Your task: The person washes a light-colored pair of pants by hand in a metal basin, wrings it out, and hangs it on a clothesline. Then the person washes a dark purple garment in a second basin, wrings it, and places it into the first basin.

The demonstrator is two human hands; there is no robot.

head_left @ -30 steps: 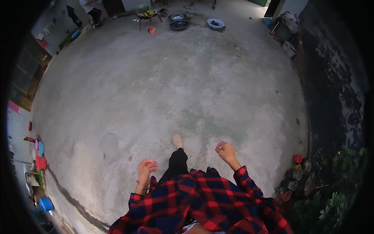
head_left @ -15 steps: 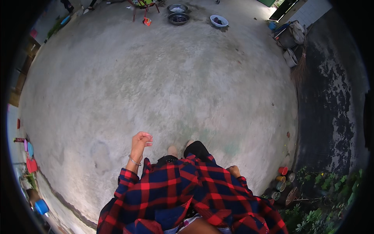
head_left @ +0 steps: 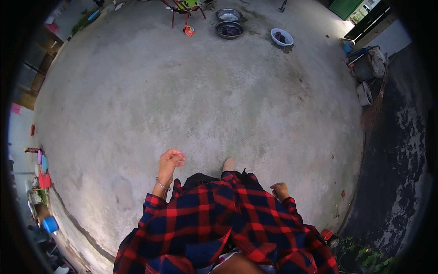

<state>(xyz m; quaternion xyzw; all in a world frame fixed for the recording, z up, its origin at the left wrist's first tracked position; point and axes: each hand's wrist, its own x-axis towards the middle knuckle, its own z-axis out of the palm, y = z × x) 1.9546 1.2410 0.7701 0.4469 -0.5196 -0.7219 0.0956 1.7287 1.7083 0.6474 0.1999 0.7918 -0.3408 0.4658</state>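
Concrete floor (head_left: 205, 100) lies bare under our curled, empty left hand (head_left: 170, 160) and loosely fisted right hand (head_left: 279, 189); we judge a walking step, basins (head_left: 229, 29) far beyond the fingers.

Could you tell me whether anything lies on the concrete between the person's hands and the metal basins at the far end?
Nothing visible does. The left hand and right hand are empty, and bare concrete floor stretches up to the metal basins.

Grey concrete floor (head_left: 219, 100) with three basins (head_left: 229, 30), perhaps holding laundry.
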